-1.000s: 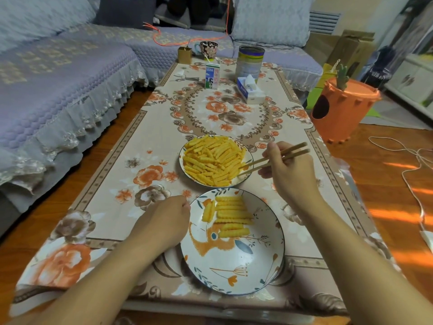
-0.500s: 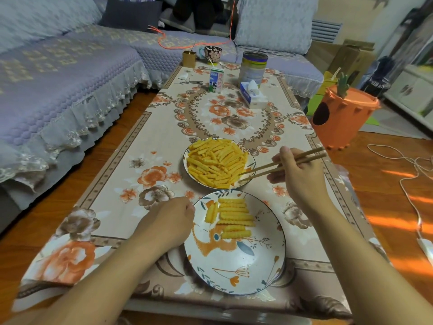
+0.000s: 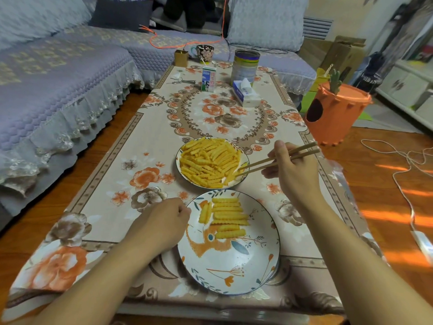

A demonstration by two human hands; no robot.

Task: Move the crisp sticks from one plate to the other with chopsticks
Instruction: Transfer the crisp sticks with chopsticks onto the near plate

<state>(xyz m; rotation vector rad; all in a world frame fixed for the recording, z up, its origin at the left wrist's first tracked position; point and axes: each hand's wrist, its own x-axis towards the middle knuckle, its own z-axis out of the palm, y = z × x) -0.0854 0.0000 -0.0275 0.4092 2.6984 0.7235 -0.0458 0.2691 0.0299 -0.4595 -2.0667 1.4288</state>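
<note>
Floral beige tablecloth (image 3: 145,141) covers a long low table beside a lavender quilted sofa (image 3: 58,90), and two plates sit near its front edge. On the far white plate (image 3: 243,178) lies a heaped pile of yellow crinkle-cut crisp sticks (image 3: 208,160); several already lie in rows on the near, larger white plate with an orange deer pattern (image 3: 234,266).

Risks, as I judge them: the ridged sticks look brittle, so too hard a squeeze could snap one, while too light a pinch could let it slide out over the cloth in the gap between the plates. Digging into the heap's edge might also push neighbours off the rim.

Right hand (image 3: 295,174) grips the pair of brown wooden chopsticks (image 3: 264,163) mid-shaft, wrist raised, tips angled down and leftward to the pile's right edge, seemingly closing on a stick. Left hand (image 3: 164,219) rests on the cloth, fingers curled loosely and holding nothing, knuckles touching the near plate's left rim.
</note>
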